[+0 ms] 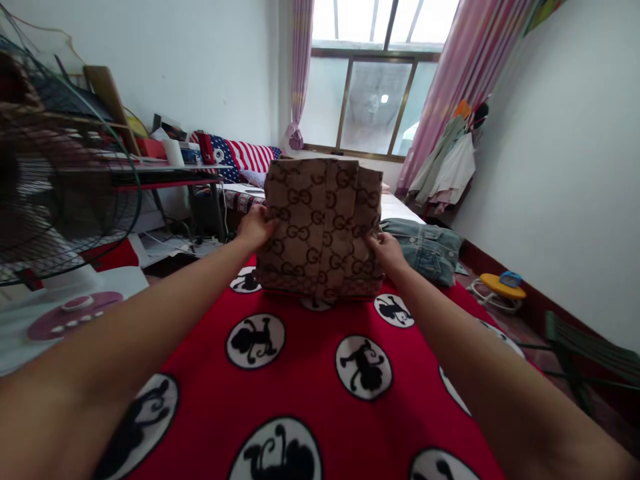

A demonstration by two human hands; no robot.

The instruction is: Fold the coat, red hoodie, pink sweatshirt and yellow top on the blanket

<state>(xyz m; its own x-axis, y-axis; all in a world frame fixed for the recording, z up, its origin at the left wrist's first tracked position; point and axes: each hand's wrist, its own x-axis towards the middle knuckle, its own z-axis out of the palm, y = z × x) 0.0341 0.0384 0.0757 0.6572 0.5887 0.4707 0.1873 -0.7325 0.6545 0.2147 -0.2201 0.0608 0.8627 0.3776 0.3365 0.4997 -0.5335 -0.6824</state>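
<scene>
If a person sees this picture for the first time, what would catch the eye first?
Probably the brown patterned cloth, held upright by its sides between the left hand and the right hand, near the middle of the view. Next might come the bright red cover below it, with black figures in white circles, then the blue denim clothing to the right of the cloth.

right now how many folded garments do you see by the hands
2: the brown monogrammed garment, held upright between the left hand and the right hand, and the blue denim garment, lying just past that hand. More may be hidden behind the brown one.
</scene>
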